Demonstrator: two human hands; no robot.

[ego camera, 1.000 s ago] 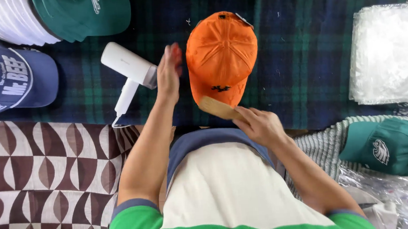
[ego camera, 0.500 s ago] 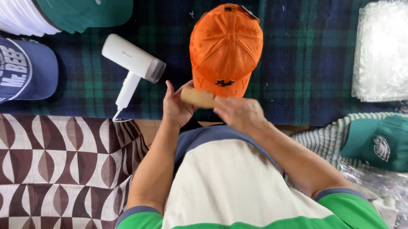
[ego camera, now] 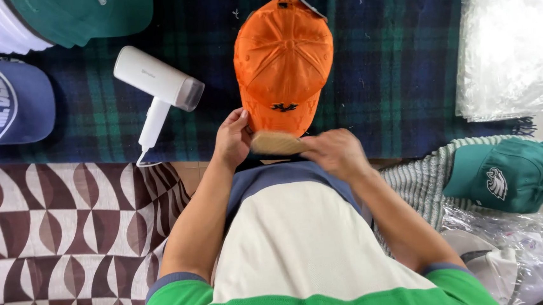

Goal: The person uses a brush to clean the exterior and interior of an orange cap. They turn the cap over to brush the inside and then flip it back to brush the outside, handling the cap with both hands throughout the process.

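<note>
An orange cap (ego camera: pixel 284 59) lies on the dark green plaid cloth (ego camera: pixel 380 68), its brim pointing toward me. My right hand (ego camera: pixel 335 154) grips a light wooden brush (ego camera: pixel 277 144) and holds it against the brim's near edge. My left hand (ego camera: pixel 232 139) rests its fingers on the left side of the brim and touches the brush's left end.
A white handheld steamer (ego camera: pixel 159 90) lies left of the orange cap. A navy cap (ego camera: pixel 4 104), a green cap (ego camera: pixel 83 16) and a white stack sit far left. Clear plastic bags (ego camera: pixel 512 46) are stacked at right, another green cap (ego camera: pixel 502 174) below them. A brown patterned cloth (ego camera: pixel 60 231) covers the near left.
My left hand came down from beside the cap to the brim. My right hand brought the brush up from below the cap to the brim edge.
</note>
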